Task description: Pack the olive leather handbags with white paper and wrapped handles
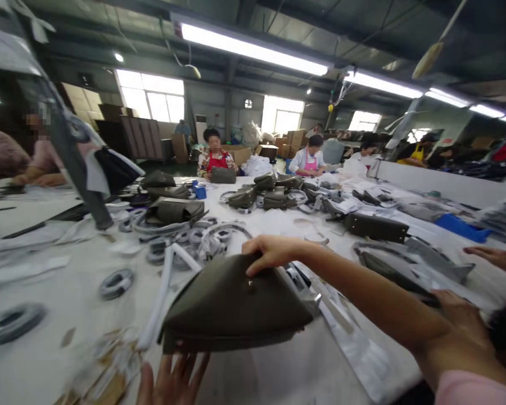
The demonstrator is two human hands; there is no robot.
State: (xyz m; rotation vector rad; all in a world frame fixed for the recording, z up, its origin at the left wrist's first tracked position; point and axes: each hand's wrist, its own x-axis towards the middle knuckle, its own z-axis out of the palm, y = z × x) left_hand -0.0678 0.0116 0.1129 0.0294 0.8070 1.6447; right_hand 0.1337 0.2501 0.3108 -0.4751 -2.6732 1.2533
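Note:
An olive-green handbag [231, 309] is tilted in front of me, low over the white table. My right hand [272, 251] reaches in from the right and pinches the bag's top edge, thumb on the front near a small metal stud. Under the bag's lower left edge, my left hand [172, 378] is open with its fingers spread. Its fingertips are at the bag's underside; whether they bear any weight I cannot tell. Behind the bag lie wrapped grey straps [213, 239] in coils, and a white strip [156, 298] lies to its left.
At right, a co-worker's hand [459, 315] rests by another dark bag [388, 273]. More bags [175, 211] and a blue tray [461, 226] are spread over the table [84, 315]. A slanted metal post [73, 140] stands left. Several people sit across the table. Crumpled wrapping [105, 365] lies near left.

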